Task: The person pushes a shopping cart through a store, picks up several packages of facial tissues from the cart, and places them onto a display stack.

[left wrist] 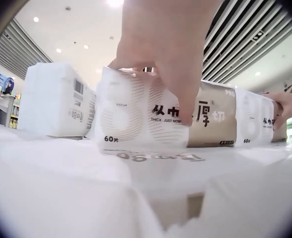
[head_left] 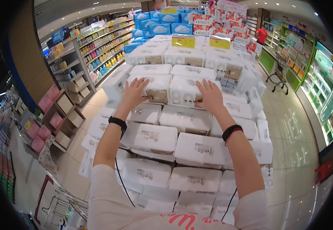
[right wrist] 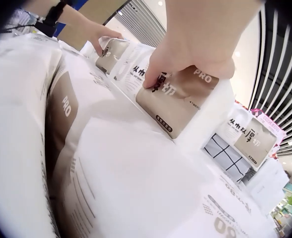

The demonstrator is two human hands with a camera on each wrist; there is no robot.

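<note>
Two white-and-beige tissue packs sit side by side near the top of a stepped stack. My left hand [head_left: 135,94] grips the left tissue pack [head_left: 159,82], fingers spread over its top and thumb down on its printed front. On the right tissue pack [head_left: 182,89] my right hand [head_left: 211,99] has the same hold, at its right end. The left wrist view shows the left thumb [left wrist: 186,106] against the front print. In the right wrist view, the right thumb [right wrist: 153,77] presses the front beside the beige label [right wrist: 180,101]. Both packs rest on lower white packs [head_left: 185,119].
More white packs rise behind, with yellow price signs [head_left: 183,41] and blue packs [head_left: 166,28] at the back. Bottle shelves [head_left: 105,50] stand left. A shopping cart [head_left: 61,203] is at lower left, another cart [head_left: 279,73] in the right aisle near a person in red [head_left: 261,36].
</note>
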